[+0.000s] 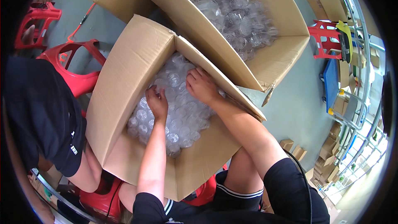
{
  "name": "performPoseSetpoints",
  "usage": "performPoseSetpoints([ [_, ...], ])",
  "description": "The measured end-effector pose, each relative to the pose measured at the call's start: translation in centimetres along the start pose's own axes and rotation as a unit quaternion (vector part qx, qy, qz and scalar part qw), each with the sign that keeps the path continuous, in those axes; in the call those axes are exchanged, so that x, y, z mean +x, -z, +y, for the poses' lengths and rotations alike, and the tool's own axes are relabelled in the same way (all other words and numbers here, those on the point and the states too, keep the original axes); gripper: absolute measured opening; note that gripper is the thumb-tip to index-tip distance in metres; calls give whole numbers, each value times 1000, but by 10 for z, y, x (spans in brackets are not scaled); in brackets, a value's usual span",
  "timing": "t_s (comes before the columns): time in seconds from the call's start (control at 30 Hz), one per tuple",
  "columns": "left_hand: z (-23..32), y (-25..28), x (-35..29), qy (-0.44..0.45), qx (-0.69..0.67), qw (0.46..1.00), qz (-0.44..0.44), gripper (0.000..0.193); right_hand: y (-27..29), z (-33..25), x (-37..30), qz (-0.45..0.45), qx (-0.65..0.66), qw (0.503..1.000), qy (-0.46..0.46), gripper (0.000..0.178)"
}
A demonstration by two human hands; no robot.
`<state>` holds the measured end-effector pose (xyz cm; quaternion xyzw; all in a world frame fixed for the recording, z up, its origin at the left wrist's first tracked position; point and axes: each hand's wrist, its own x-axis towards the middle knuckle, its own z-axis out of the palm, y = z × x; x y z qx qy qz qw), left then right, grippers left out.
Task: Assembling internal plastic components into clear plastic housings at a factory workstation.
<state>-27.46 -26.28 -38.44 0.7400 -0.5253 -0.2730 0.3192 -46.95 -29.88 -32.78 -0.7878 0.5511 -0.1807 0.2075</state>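
Note:
A large open cardboard box [120, 74] leans between my knees, holding a heap of small clear round plastic pieces [182, 116] with ribbed ends. Over the left side of the heap, my left hand [157, 104] has its thumb and fingers bent around a clear plastic piece at the fingertips. Farther up and to the right, by the box's right wall, my right hand [201, 85] is closed, its fingers curled down into the heap. Whatever lies under those fingers is hidden.
A second cardboard box [286, 54] with similar clear pieces stands beyond mine. Close on my left sits another person [45, 112] in dark clothing. Red plastic stools [78, 74] stand nearby. To the right are a blue platform cart [330, 81] and metal racking [365, 58].

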Motion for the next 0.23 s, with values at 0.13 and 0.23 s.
performPoseSetpoints([
  [0.13, -13, 8, 8, -89, 25, 995, -26, 13, 0, -5, 7, -4, 10, 1000, 18, 18],
  [0.23, -1, 6, 8, -22, 12, 999, -24, 10, -6, -3, 6, -24, 22, 999, 11, 25],
])
